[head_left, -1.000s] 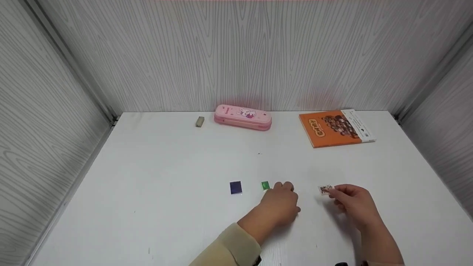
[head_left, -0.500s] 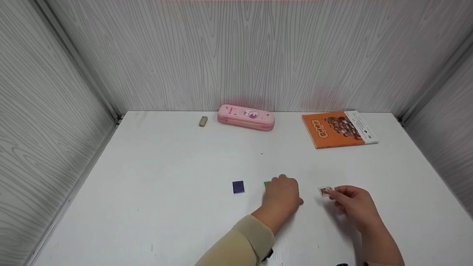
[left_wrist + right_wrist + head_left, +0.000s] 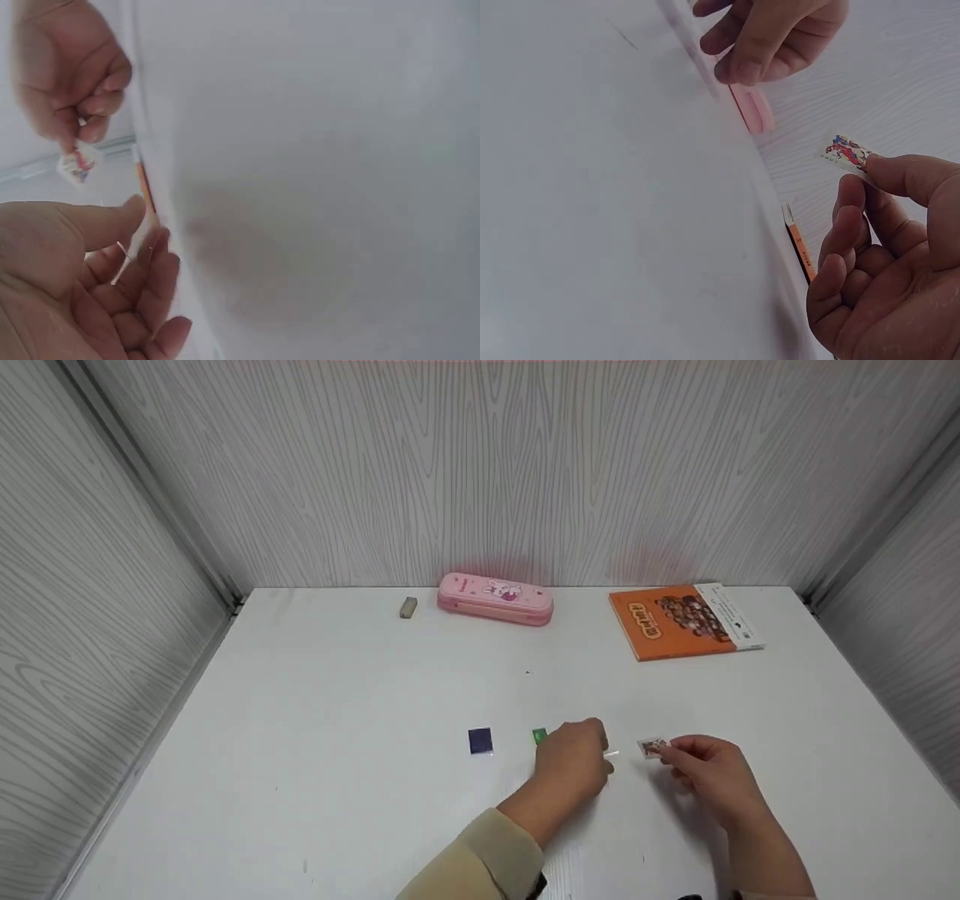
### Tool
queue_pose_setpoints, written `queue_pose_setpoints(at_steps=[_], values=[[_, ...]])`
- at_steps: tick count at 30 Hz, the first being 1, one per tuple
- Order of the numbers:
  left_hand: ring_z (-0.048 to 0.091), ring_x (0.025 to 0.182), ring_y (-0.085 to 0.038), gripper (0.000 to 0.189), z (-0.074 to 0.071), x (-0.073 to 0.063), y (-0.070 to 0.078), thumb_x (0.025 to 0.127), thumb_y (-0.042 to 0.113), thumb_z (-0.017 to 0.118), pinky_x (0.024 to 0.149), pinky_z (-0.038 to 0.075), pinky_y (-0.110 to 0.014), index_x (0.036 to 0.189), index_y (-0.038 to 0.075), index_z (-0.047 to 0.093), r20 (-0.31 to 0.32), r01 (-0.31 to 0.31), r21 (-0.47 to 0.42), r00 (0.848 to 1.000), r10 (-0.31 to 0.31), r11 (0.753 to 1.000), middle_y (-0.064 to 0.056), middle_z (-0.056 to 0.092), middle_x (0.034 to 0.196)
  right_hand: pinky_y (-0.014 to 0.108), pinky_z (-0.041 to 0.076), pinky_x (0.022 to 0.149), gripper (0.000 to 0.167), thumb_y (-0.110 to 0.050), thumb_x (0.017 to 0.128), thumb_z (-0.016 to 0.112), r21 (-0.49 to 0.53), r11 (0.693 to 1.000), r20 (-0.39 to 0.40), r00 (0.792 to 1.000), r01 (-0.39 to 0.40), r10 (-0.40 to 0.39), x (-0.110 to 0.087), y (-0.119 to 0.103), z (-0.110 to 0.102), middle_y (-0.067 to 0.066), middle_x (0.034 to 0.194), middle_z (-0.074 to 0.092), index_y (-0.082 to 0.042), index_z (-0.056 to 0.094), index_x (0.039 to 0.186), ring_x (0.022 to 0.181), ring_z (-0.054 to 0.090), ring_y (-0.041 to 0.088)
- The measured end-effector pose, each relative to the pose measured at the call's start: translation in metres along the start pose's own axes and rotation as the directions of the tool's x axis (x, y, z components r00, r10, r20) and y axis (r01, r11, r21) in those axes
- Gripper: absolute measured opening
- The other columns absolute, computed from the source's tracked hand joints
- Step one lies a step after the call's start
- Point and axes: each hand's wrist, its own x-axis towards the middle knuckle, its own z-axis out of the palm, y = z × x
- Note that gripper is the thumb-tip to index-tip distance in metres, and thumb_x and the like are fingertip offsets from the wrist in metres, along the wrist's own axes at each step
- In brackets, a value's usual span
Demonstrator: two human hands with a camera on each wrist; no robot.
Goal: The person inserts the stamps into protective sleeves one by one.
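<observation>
My right hand [image 3: 712,776] pinches a small stamp [image 3: 846,152] between thumb and forefinger, its coloured picture facing up, held above the white table. To its left, my left hand [image 3: 571,761] holds a thin, clear plastic piece [image 3: 613,754] between thumb and fingers; an edge of it sticks out toward the stamp. Most of this piece is hidden by the hand in the head view. Just beyond the left hand lies a small green square [image 3: 539,736], partly covered by the knuckles. A dark purple square [image 3: 481,740] with a clear border lies farther left.
Along the back of the white table [image 3: 337,690] lie a small greyish eraser-like block [image 3: 408,607], a pink pencil case [image 3: 495,598] with a rabbit print, and an orange book [image 3: 684,622]. Grey wood-grain panels [image 3: 480,472] enclose the table at the back and sides.
My left hand has shifted and turned over the table, and the clear piece now shows at its fingertips. The right hand with the stamp has moved slightly left.
</observation>
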Motion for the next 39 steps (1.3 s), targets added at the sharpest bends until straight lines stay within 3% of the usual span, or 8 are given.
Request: queue_pose_setpoints(at_steps=[5,10,13,17,19,22,32,39], values=[[0.064,0.070,-0.004,0.042,-0.011,-0.011,-0.002,0.083,0.017,0.092,0.067,0.053,-0.028,0.120,0.015,0.074,-0.022,0.017,-0.294,0.999,-0.025,0.956,0.009,0.071,0.078,0.026,0.055,0.067,0.014,-0.011,0.101,0.073,0.019,0.999,-0.015,0.999,0.041,-0.041,-0.005,-0.003,0.010,0.003,0.089,0.073,0.001,0.072,0.107,0.076,0.060,0.015],[0.060,0.076,0.000,0.012,-0.017,-0.025,-0.014,0.089,0.018,0.087,0.071,0.051,-0.025,0.098,0.020,0.080,-0.040,-0.042,-0.437,0.999,0.027,0.898,0.016,0.068,0.079,0.027,0.057,0.071,0.011,-0.006,0.100,0.074,0.080,0.985,-0.042,0.988,0.151,-0.148,-0.015,-0.009,0.030,0.006,0.089,0.073,0.004,0.072,0.104,0.080,0.064,0.017],[0.065,0.074,0.000,0.004,-0.020,-0.034,-0.024,0.095,0.017,0.081,0.070,0.052,-0.025,0.095,0.020,0.080,-0.040,-0.065,-0.541,0.998,0.052,0.839,0.015,0.069,0.083,0.028,0.057,0.073,0.010,-0.004,0.100,0.073,0.104,0.974,-0.061,0.979,0.199,-0.194,-0.021,-0.012,0.039,0.006,0.090,0.074,0.005,0.072,0.105,0.082,0.065,0.018],[0.069,0.063,-0.006,0.010,-0.022,-0.044,-0.036,0.104,0.012,0.068,0.062,0.052,-0.025,0.104,0.014,0.078,-0.012,-0.057,-0.670,0.998,0.067,0.740,0.011,0.070,0.084,0.028,0.057,0.074,0.011,-0.002,0.101,0.072,0.112,0.969,-0.081,0.974,0.219,-0.211,-0.026,-0.014,0.045,0.006,0.091,0.075,0.006,0.071,0.106,0.083,0.065,0.019],[0.069,0.064,-0.007,0.014,-0.022,-0.047,-0.040,0.108,0.013,0.062,0.062,0.052,-0.025,0.108,0.012,0.076,-0.007,-0.054,-0.697,0.998,0.069,0.715,0.010,0.070,0.083,0.028,0.058,0.074,0.011,-0.002,0.101,0.071,0.113,0.969,-0.083,0.974,0.221,-0.212,-0.027,-0.015,0.047,0.007,0.092,0.075,0.007,0.071,0.107,0.083,0.066,0.020],[0.068,0.067,-0.006,0.018,-0.019,-0.050,-0.045,0.110,0.016,0.059,0.064,0.053,-0.025,0.108,0.009,0.076,-0.020,-0.064,-0.710,0.997,0.071,0.702,0.008,0.070,0.082,0.028,0.058,0.074,0.011,-0.002,0.101,0.071,0.111,0.968,-0.082,0.973,0.223,-0.215,-0.028,-0.014,0.048,0.007,0.092,0.076,0.007,0.071,0.108,0.082,0.066,0.019],[0.064,0.075,-0.002,0.011,-0.011,-0.049,-0.058,0.101,0.017,0.074,0.071,0.054,-0.025,0.100,0.010,0.083,-0.054,-0.087,-0.735,0.996,0.069,0.673,0.007,0.074,0.083,0.027,0.057,0.071,0.007,0.004,0.100,0.068,0.148,0.949,-0.078,0.960,0.278,-0.269,-0.028,-0.015,0.053,0.009,0.089,0.075,0.009,0.069,0.104,0.078,0.065,0.019],[0.060,0.078,-0.001,0.006,-0.010,-0.049,-0.061,0.096,0.016,0.079,0.076,0.051,-0.027,0.091,0.016,0.081,-0.083,-0.088,-0.701,0.996,0.042,0.708,0.014,0.071,0.082,0.026,0.057,0.070,0.004,0.006,0.099,0.069,0.142,0.938,-0.045,0.949,0.316,-0.313,-0.032,-0.020,0.055,0.010,0.088,0.075,0.009,0.071,0.100,0.076,0.065,0.021]])
